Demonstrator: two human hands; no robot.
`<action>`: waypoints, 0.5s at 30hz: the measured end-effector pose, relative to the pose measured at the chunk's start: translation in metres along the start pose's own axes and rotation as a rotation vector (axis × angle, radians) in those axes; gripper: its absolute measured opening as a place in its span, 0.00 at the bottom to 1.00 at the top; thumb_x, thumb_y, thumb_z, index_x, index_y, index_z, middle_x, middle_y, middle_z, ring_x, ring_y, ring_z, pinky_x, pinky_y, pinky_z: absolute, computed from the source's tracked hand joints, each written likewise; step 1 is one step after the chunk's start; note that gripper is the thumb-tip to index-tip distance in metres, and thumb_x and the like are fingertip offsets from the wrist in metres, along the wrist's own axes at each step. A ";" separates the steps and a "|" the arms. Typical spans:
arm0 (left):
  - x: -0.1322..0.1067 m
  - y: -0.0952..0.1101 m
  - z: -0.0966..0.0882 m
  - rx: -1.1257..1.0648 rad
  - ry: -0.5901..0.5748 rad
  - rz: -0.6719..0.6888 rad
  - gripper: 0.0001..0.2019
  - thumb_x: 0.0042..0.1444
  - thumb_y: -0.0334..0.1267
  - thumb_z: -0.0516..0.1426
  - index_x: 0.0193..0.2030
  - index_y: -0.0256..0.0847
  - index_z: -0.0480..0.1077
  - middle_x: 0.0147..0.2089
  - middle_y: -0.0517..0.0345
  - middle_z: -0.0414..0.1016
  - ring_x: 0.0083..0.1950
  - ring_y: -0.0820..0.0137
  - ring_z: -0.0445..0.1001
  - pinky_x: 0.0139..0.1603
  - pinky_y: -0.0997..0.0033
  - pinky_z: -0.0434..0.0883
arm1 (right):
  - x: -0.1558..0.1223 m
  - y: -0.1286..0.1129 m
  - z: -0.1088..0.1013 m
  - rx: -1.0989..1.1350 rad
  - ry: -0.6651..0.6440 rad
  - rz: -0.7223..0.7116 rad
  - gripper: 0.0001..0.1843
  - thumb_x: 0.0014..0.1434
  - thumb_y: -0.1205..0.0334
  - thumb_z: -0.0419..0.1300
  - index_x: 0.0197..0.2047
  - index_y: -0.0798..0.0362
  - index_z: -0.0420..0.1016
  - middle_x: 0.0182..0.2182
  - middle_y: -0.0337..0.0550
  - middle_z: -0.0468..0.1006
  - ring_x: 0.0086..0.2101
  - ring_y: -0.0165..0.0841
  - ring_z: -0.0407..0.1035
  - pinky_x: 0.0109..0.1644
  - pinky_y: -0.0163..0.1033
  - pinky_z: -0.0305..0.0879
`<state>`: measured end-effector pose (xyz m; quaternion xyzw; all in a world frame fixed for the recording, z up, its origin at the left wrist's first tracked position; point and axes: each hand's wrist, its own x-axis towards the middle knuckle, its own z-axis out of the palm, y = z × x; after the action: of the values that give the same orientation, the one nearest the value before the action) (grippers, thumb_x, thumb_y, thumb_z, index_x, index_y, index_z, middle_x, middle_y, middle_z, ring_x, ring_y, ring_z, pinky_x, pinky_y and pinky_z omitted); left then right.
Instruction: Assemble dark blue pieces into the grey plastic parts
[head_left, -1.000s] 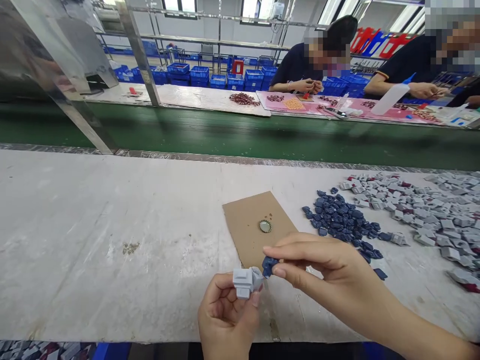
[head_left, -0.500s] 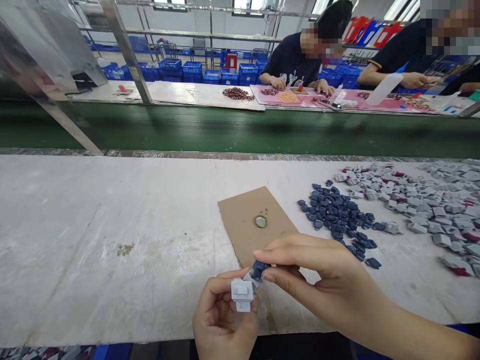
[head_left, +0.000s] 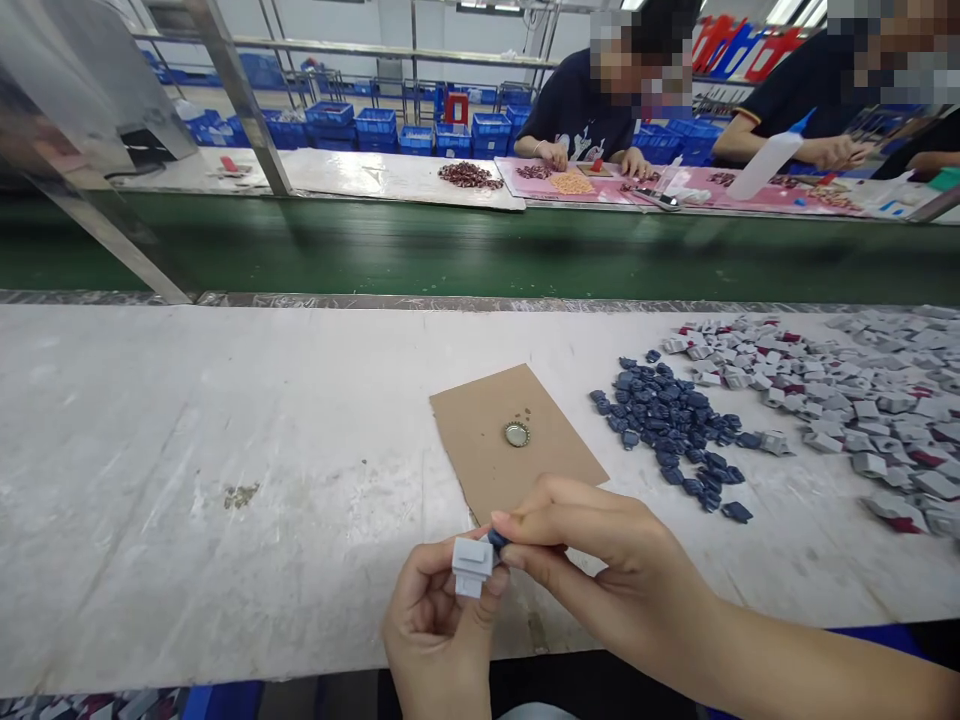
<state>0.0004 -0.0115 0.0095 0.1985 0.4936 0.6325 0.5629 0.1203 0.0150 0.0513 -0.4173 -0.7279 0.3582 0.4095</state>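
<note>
Near the front edge of the table, my left hand [head_left: 442, 620] pinches a light grey plastic piece [head_left: 472, 562] with a stepped, blocky shape. My right hand [head_left: 600, 560] grips a small dark blue plastic piece [head_left: 496, 540] between thumb and fingertips. The blue piece touches the right side of the grey one, and its far end is hidden, so I cannot tell how deep it sits. Just beyond my hands lies a brown cardboard sheet [head_left: 480, 440] with a metal bottle cap [head_left: 517, 433] on it, open side up.
To the right is a pile of dark blue pieces [head_left: 660, 410], with a larger heap of grey and dark red pieces [head_left: 862, 400] beyond. A green conveyor belt [head_left: 420, 250] runs behind the table. Across it, co-workers [head_left: 577, 110] handle small parts. A metal post [head_left: 240, 100] stands at left.
Both hands have moved slightly left, with the grey and blue pieces still in them. Less of the blue piece shows between my fingers. The whole view has shifted a little.
</note>
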 end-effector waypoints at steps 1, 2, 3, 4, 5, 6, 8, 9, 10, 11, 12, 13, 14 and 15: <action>0.001 0.000 0.000 -0.013 0.011 -0.028 0.10 0.36 0.36 0.70 0.25 0.42 0.74 0.25 0.64 0.78 0.29 0.77 0.76 0.32 0.88 0.71 | 0.000 0.002 0.001 -0.012 -0.003 0.010 0.09 0.59 0.73 0.54 0.39 0.56 0.75 0.27 0.41 0.71 0.28 0.27 0.66 0.30 0.32 0.63; 0.002 0.000 0.001 -0.027 0.021 -0.054 0.10 0.36 0.36 0.70 0.25 0.41 0.74 0.25 0.64 0.78 0.29 0.77 0.76 0.32 0.88 0.71 | 0.000 0.004 0.002 -0.023 -0.007 0.024 0.09 0.60 0.72 0.54 0.38 0.56 0.75 0.26 0.41 0.70 0.27 0.27 0.64 0.29 0.33 0.63; 0.002 0.000 0.002 -0.042 0.019 -0.077 0.10 0.36 0.35 0.70 0.24 0.40 0.73 0.24 0.64 0.78 0.28 0.76 0.76 0.31 0.88 0.71 | 0.000 0.006 0.003 -0.030 -0.011 0.038 0.09 0.60 0.71 0.53 0.38 0.57 0.75 0.26 0.40 0.69 0.26 0.27 0.63 0.29 0.33 0.63; 0.003 -0.001 0.003 -0.054 0.022 -0.097 0.10 0.36 0.35 0.69 0.24 0.40 0.72 0.24 0.64 0.78 0.28 0.76 0.76 0.32 0.87 0.71 | 0.000 0.009 0.003 -0.032 -0.013 0.052 0.10 0.60 0.71 0.53 0.38 0.57 0.75 0.25 0.39 0.67 0.26 0.26 0.63 0.28 0.33 0.63; 0.004 -0.001 0.004 -0.063 0.027 -0.112 0.10 0.37 0.34 0.69 0.25 0.40 0.72 0.25 0.64 0.78 0.29 0.76 0.76 0.32 0.87 0.71 | 0.000 0.011 0.005 -0.025 -0.012 0.067 0.10 0.61 0.70 0.52 0.38 0.57 0.75 0.24 0.39 0.67 0.26 0.27 0.62 0.29 0.33 0.63; 0.005 -0.002 0.006 -0.066 0.033 -0.122 0.10 0.37 0.34 0.69 0.25 0.39 0.71 0.25 0.63 0.78 0.29 0.76 0.77 0.33 0.87 0.71 | 0.000 0.013 0.006 -0.012 -0.006 0.080 0.10 0.61 0.70 0.52 0.38 0.57 0.75 0.24 0.38 0.67 0.26 0.27 0.63 0.30 0.33 0.64; 0.009 -0.004 0.008 -0.063 0.037 -0.124 0.11 0.38 0.34 0.69 0.25 0.39 0.71 0.26 0.63 0.78 0.30 0.76 0.77 0.33 0.86 0.71 | -0.002 0.017 0.011 0.029 0.003 0.098 0.11 0.61 0.69 0.51 0.41 0.55 0.75 0.27 0.40 0.70 0.29 0.28 0.65 0.33 0.35 0.66; 0.011 -0.005 0.008 -0.061 0.032 -0.120 0.10 0.38 0.34 0.69 0.25 0.39 0.71 0.26 0.63 0.78 0.30 0.76 0.77 0.34 0.86 0.71 | -0.002 0.018 0.013 0.055 0.000 0.105 0.12 0.62 0.68 0.51 0.44 0.54 0.74 0.30 0.41 0.72 0.31 0.29 0.67 0.35 0.36 0.67; 0.014 -0.005 0.006 -0.055 0.015 -0.118 0.11 0.38 0.34 0.69 0.26 0.39 0.71 0.26 0.63 0.78 0.30 0.76 0.77 0.34 0.85 0.71 | -0.003 0.019 0.015 0.082 -0.012 0.109 0.14 0.62 0.68 0.50 0.48 0.52 0.72 0.33 0.43 0.73 0.34 0.30 0.68 0.37 0.38 0.68; 0.017 -0.004 0.003 -0.042 -0.010 -0.122 0.11 0.38 0.35 0.69 0.26 0.39 0.71 0.26 0.63 0.78 0.30 0.76 0.76 0.34 0.84 0.71 | -0.004 0.020 0.015 0.097 -0.034 0.113 0.16 0.63 0.68 0.49 0.51 0.50 0.70 0.37 0.43 0.73 0.37 0.30 0.68 0.40 0.38 0.69; 0.019 -0.002 -0.002 -0.018 -0.036 -0.129 0.11 0.38 0.36 0.69 0.27 0.39 0.72 0.26 0.62 0.78 0.29 0.76 0.76 0.33 0.84 0.71 | -0.005 0.021 0.012 0.092 -0.051 0.116 0.18 0.63 0.67 0.48 0.54 0.48 0.68 0.41 0.44 0.73 0.39 0.30 0.68 0.41 0.38 0.69; 0.021 0.002 -0.008 0.024 -0.046 -0.128 0.12 0.38 0.36 0.69 0.28 0.39 0.72 0.27 0.61 0.78 0.29 0.75 0.75 0.32 0.83 0.71 | -0.007 0.022 0.007 0.060 -0.045 0.119 0.19 0.64 0.67 0.48 0.57 0.46 0.65 0.43 0.44 0.72 0.41 0.30 0.68 0.42 0.38 0.69; 0.022 0.008 -0.016 0.080 -0.035 -0.120 0.13 0.38 0.37 0.69 0.29 0.39 0.72 0.28 0.60 0.78 0.29 0.74 0.75 0.30 0.82 0.71 | -0.010 0.025 -0.002 -0.005 -0.003 0.124 0.20 0.64 0.66 0.47 0.58 0.44 0.63 0.45 0.43 0.72 0.41 0.30 0.68 0.42 0.38 0.69; 0.023 0.014 -0.024 0.144 0.000 -0.092 0.13 0.38 0.37 0.69 0.30 0.39 0.72 0.29 0.60 0.78 0.29 0.72 0.75 0.29 0.80 0.72 | -0.015 0.029 -0.014 -0.105 0.080 0.135 0.21 0.64 0.65 0.48 0.59 0.44 0.61 0.46 0.44 0.71 0.40 0.30 0.68 0.40 0.37 0.69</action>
<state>-0.0328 0.0017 0.0044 0.2155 0.5467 0.5688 0.5755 0.1471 0.0154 0.0275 -0.5002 -0.6988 0.3295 0.3909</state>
